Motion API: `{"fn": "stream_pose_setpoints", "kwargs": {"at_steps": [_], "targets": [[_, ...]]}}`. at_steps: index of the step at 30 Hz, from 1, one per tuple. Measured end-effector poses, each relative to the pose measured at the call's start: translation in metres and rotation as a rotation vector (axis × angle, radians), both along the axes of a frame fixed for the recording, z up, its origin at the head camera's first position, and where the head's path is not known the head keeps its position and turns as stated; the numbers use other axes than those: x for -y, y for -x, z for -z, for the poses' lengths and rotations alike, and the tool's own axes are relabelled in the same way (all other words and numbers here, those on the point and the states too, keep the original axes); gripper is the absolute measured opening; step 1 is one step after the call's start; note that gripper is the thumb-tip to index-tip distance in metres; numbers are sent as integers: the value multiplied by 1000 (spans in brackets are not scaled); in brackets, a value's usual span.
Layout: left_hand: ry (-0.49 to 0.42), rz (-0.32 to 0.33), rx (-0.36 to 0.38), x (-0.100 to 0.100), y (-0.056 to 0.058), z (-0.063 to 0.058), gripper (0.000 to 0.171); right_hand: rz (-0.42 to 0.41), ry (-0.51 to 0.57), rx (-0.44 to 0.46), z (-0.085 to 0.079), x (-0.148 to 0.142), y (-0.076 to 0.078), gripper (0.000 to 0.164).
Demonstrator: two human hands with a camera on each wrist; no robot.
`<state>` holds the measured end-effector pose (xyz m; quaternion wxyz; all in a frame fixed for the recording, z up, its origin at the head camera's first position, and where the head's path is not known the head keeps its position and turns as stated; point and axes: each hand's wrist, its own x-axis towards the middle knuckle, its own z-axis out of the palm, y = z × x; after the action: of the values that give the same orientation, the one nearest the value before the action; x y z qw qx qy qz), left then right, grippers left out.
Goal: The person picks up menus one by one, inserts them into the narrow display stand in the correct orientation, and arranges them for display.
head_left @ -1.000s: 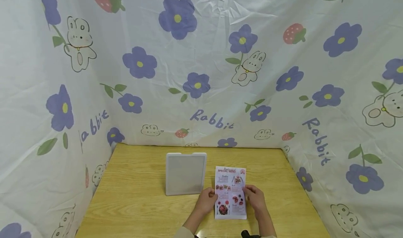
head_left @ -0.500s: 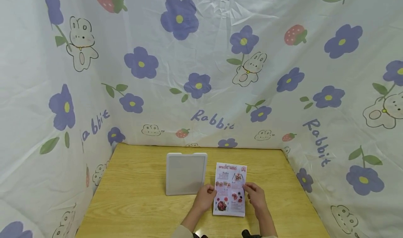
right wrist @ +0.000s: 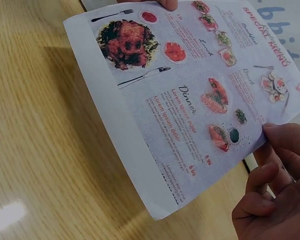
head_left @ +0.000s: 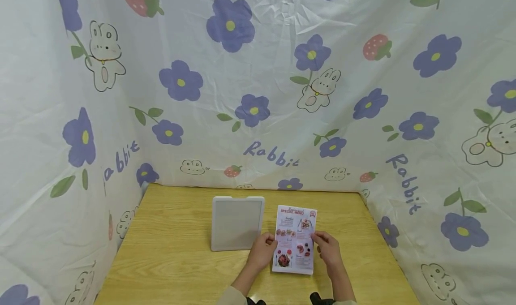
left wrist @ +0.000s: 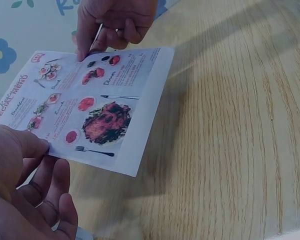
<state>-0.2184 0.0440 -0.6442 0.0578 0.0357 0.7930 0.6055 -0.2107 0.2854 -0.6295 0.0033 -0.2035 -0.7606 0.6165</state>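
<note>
Menu sheet has its opposite long edges pinched by left fingers and right fingers.

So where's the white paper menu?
In the head view, the menu is held between left hand and right hand, above the yellow wooden table, right of the white-framed grey panel.

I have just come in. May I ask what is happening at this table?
Someone holds a menu, pinching one side edge with the left hand and the other with the right hand. It is lifted off the table, with print on its upper side. To its left, a white-rimmed panel seems to stand upright.
</note>
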Motion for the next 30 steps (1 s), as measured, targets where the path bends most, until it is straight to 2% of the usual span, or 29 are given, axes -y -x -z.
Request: {"fn": "stream_pose_setpoints", "kwargs": {"at_steps": [5, 11, 19, 30], "targets": [[12, -20, -15, -1, 3, -3, 11, -6, -11, -16, -6, -1, 4, 33], [37, -39, -50, 1, 12, -13, 11, -15, -26, -56, -14, 1, 11, 35], [53, -23, -54, 3, 18, -23, 12, 0, -33, -62, -25, 2, 14, 31], [39, -15, -41, 3, 21, -29, 12, 2, -20, -103, -32, 1, 19, 33]]}}
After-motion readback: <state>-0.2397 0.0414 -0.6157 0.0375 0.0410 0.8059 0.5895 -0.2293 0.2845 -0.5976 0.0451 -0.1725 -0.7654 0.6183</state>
